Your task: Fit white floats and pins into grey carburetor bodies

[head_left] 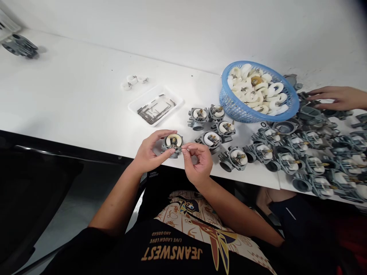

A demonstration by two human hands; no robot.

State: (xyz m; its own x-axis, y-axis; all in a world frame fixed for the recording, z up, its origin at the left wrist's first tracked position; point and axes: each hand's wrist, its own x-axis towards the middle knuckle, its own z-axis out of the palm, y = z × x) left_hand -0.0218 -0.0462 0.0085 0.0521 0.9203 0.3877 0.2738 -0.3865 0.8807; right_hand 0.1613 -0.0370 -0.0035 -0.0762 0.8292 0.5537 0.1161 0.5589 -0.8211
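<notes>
My left hand (153, 152) is wrapped around a carburetor body (172, 147) at the table's front edge, with the thumb along its near side. A cream ring-shaped float (173, 138) sits in the carburetor's open bowl side, which faces up. My right hand (197, 158) is closed in a pinch at the carburetor's right side. Between its thumb and forefinger is what looks like a thin metal pin, mostly hidden by the fingertips. Just beyond, a white tray (133, 105) holds many thin metal pins (151, 112).
Several carburetors with floats (212, 139) stand right of my hands, with many more (291, 162) farther right. A blue basket (243, 114) is full of white floats (258, 91). Loose floats (132, 79) lie behind the tray. Another person's hand (338, 97) reaches in at right.
</notes>
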